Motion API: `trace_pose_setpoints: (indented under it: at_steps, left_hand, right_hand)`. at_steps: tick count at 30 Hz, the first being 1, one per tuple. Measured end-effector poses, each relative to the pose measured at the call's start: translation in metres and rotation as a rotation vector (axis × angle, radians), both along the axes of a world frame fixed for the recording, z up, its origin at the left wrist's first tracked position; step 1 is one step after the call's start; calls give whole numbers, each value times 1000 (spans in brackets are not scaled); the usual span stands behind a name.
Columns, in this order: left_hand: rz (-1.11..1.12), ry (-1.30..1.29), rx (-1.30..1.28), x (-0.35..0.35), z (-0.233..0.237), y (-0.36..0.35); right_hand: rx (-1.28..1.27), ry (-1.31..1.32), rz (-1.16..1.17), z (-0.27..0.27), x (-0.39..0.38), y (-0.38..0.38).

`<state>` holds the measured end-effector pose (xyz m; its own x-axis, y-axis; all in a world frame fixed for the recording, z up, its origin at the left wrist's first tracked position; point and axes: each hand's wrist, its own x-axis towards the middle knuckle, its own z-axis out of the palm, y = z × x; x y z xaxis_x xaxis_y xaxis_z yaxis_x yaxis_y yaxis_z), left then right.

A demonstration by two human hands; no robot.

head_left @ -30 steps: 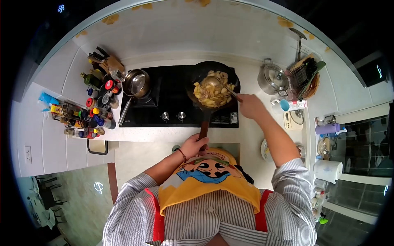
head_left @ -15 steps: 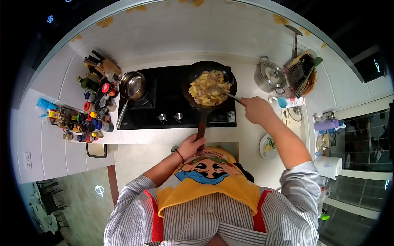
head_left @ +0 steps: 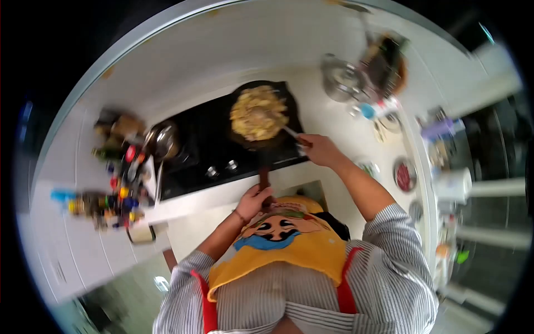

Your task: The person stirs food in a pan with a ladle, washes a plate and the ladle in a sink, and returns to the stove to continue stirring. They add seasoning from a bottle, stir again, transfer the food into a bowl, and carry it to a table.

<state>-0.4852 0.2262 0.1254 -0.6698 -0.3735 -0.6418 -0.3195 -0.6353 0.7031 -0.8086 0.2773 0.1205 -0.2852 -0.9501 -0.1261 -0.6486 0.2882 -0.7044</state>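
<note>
A dark wok [head_left: 253, 144] sits on the right part of the black stove [head_left: 200, 147], filled with yellowish pieces of food [head_left: 250, 114] mixed with browner bits. My left hand [head_left: 255, 201] is wrapped round the wok's brown handle [head_left: 263, 178], close to my yellow apron. My right hand [head_left: 318, 149] grips the handle of a metal spatula [head_left: 290, 132], whose head is down in the food and mostly hidden by it. The picture is blurred by motion.
A steel saucepan [head_left: 162, 141] is at the stove's left, beside crowded bottles and jars [head_left: 119, 192]. Behind on the right stand a lidded pot [head_left: 340, 79] and a basket of utensils [head_left: 384, 67]. Plates, one with red food [head_left: 404, 174], lie on the right counter.
The whole view has tilted and shifted, bringing a plate of red food into sight at the right. Both hands keep their holds, and the spatula is still in the food.
</note>
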Motion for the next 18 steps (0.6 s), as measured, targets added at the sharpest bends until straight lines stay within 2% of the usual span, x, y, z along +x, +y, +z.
trace_pose_setpoints:
  at_steps: [1,2,3,4,5,6,8,10,12,14,16,18]
  left_hand:
    - [-35,21,-10,-3,-3,-1]
    - [-48,58,-23,-3,-9,-1]
    - [-76,6,-40,-4,-13,-2]
    - [-86,-32,-59,-7,-4,1]
    - [-142,-7,-47,-3,-12,-3]
    - [-120,31,6,0,-18,-5]
    - [-123,1,52,-3,-3,-1]
    - [-127,-27,122,-1,-6,-2]
    - [-197,39,198,1,-12,-9]
    - [-150,-1,231,-1,-17,-7]
    - [-175,10,315,0,-10,-3]
    - [-172,83,308,0,-8,7]
  right_hand:
    - [13,-166,-34,-10,-4,11]
    - [267,-431,-187,43,7,21]
    - [213,-433,-148,10,0,29]
    - [180,-420,-213,23,12,39]
    - [131,-316,-174,20,14,46]
    - [261,-186,-172,23,17,46]
    - [163,56,-374,5,41,65]
    - [-93,212,-700,30,94,112]
    - [-324,398,-717,55,136,172]
    - [-276,85,-581,52,178,232]
    - [-140,-357,-442,35,236,293]
    - [-107,-765,-290,36,281,346]
